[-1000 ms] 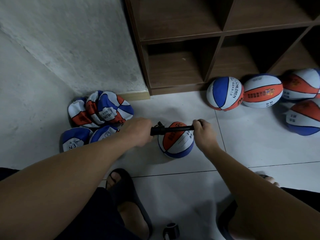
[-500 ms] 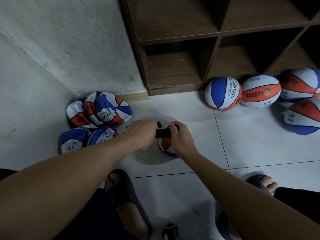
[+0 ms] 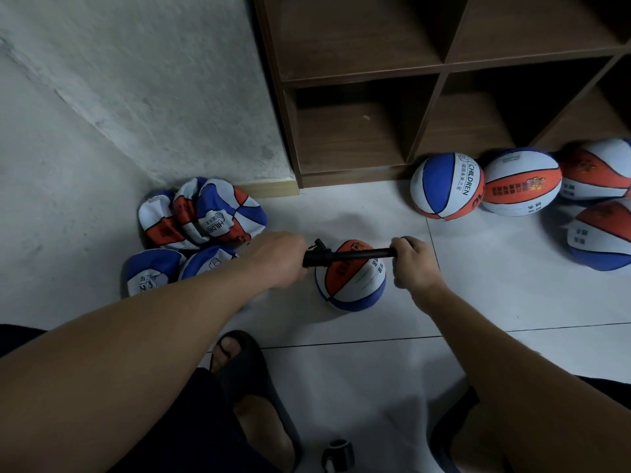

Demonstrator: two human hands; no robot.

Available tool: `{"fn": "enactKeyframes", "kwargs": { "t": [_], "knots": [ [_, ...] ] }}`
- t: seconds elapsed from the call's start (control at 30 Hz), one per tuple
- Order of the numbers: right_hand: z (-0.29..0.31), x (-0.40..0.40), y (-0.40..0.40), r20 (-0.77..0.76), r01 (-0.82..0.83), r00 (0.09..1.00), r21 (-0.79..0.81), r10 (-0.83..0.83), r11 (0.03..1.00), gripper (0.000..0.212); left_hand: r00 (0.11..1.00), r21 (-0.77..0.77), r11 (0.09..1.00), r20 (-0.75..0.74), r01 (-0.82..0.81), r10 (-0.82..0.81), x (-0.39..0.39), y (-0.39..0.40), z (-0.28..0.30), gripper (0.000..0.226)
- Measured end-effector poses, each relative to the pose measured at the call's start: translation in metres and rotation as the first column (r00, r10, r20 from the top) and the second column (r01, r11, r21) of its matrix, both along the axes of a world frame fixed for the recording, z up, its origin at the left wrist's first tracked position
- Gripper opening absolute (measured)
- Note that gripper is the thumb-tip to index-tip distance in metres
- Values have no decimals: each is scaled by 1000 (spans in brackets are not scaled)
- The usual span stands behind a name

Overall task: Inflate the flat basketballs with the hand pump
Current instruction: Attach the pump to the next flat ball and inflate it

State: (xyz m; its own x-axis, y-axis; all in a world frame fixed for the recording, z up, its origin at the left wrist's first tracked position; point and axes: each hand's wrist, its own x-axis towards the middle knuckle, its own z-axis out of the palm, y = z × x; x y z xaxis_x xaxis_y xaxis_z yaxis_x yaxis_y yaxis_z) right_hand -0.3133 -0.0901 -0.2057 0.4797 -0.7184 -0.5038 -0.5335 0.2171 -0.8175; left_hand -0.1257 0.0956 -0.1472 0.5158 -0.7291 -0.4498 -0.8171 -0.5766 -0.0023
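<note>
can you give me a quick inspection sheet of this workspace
surface: white tiled floor.
job's things: hand pump held level over the ball being pumped; flat balls piled by the wall; four round balls at right.
clutter: small dark object at the bottom edge.
grippers: left hand grips the pump body; right hand grips the handle end.
cables: nothing seen.
surroundings: wooden shelf unit, white wall.

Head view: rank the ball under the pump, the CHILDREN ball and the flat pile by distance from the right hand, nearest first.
From the right hand:
1. Ball under the pump, just to its left.
2. CHILDREN ball, beyond it, by the shelf.
3. Flat pile, far left, past the left hand.
</note>
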Motion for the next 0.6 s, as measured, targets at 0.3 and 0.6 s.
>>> {"fn": "enactKeyframes", "kwargs": {
  "t": [0.3, 0.6],
  "knots": [
    [14, 36, 59, 27, -59, 998, -69, 61, 996, 29, 1000, -58, 998, 7, -14, 15, -14, -9, 8, 38],
    [14, 39, 79, 47, -144, 987, -173, 154, 974, 32, 1000, -73, 997, -30, 1, -3, -17, -10, 8, 20]
  ]
}}
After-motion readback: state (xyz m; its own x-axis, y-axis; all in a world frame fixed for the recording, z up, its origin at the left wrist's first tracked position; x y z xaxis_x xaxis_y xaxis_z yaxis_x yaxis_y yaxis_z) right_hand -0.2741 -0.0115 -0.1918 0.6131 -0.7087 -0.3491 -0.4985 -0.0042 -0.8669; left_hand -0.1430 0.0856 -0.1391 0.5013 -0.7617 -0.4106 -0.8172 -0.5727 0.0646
